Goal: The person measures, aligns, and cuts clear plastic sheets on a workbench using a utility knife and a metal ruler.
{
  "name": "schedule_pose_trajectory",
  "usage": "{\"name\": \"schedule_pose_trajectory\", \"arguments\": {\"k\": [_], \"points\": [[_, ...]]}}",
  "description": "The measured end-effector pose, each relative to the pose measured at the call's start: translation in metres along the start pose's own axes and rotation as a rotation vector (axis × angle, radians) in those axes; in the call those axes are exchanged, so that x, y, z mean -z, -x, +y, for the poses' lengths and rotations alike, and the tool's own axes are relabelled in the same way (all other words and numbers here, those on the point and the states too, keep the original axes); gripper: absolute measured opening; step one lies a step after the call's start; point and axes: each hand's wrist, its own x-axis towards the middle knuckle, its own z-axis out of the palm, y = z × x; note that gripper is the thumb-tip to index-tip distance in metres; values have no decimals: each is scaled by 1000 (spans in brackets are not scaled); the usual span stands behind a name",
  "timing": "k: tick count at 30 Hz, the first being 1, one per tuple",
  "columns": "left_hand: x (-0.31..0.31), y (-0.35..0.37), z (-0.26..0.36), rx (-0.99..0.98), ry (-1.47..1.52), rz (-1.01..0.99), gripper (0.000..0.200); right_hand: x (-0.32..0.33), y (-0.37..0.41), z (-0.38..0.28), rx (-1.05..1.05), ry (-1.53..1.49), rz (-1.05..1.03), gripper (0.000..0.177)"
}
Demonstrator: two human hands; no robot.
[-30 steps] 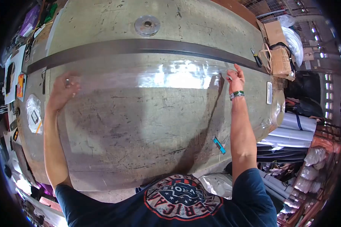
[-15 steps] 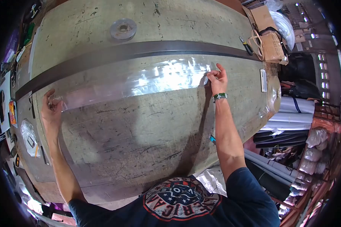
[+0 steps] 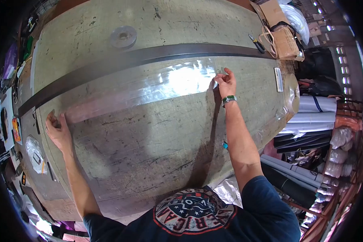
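Note:
A long strip of clear plastic film [image 3: 149, 90] lies across the worktable, glossy and bright near its right end. My right hand [image 3: 226, 84] pinches the film's right end between thumb and finger, with the other fingers raised. Beside the left end is my left hand [image 3: 57, 131], its thumb and fingers apart and nothing visible between them. Just beyond the film runs a long dark metal straightedge [image 3: 165, 53]. Behind that rests a roll of clear film or tape [image 3: 123, 37].
The worktable [image 3: 133, 161] has a scratched surface. Pliers [image 3: 257, 44] and a cardboard box [image 3: 285, 43] are at the far right, with a small label-like strip [image 3: 278, 80] nearer. A plastic bag [image 3: 35, 152] lies at left. Rolled material [image 3: 310, 121] is stacked beyond the right edge.
My left hand has opened and come off the film's left end, which now lies lower on the table. My right hand still pinches the other end, slightly further left in view.

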Motion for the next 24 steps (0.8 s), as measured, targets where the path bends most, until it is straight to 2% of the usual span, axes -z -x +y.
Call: {"name": "schedule_pose_trajectory", "arguments": {"k": [1, 4, 7, 9, 10, 11, 14, 15, 17, 18, 19, 20, 21, 22, 23, 24], "points": [[-1, 3, -1, -16, -24, 44, 42, 3, 1, -2, 8, -32, 17, 60], [-1, 4, -4, 44, 26, -1, 41, 22, 8, -12, 54, -57, 70, 58], [2, 5, 0, 137, 95, -32, 41, 74, 27, -21, 172, 62, 130, 52], [1, 1, -22, 112, 239, 30, 41, 118, 48, -22, 231, 109, 149, 47], [-3, 3, -33, 110, 315, 27, 41, 149, 68, -24, 239, 159, 165, 44], [0, 3, -38, 45, 184, 70, 40, 172, 90, -27, 242, 216, 215, 34], [20, 33, -4, 80, 298, 111, 38, 225, 169, -26, 254, 536, 161, 26], [29, 52, 14, 59, 257, 35, 35, 229, 196, -23, 211, 638, 137, 25], [38, 110, 87, 24, 292, -147, 30, 236, 231, 4, 380, 701, -13, 26], [41, 146, 125, -3, 329, -306, 25, 233, 244, 8, 393, 776, -77, 28], [49, 182, 172, -10, 216, -491, 18, 231, 253, 14, 376, 766, -162, 30], [46, 221, 203, -116, 334, -621, 12, 225, 263, 18, 459, 835, -152, 34], [50, 256, 241, -218, 432, -782, 9, 220, 270, 20, 437, 831, -156, 33], [53, 285, 275, -431, 493, -823, 10, 216, 274, 22, 414, 827, -164, 33], [46, 316, 300, -537, 601, -824, 16, 215, 274, 23, 451, 814, -153, 33], [49, 338, 330, -574, 560, -833, 21, 214, 274, 23, 484, 798, -145, 33]]}}
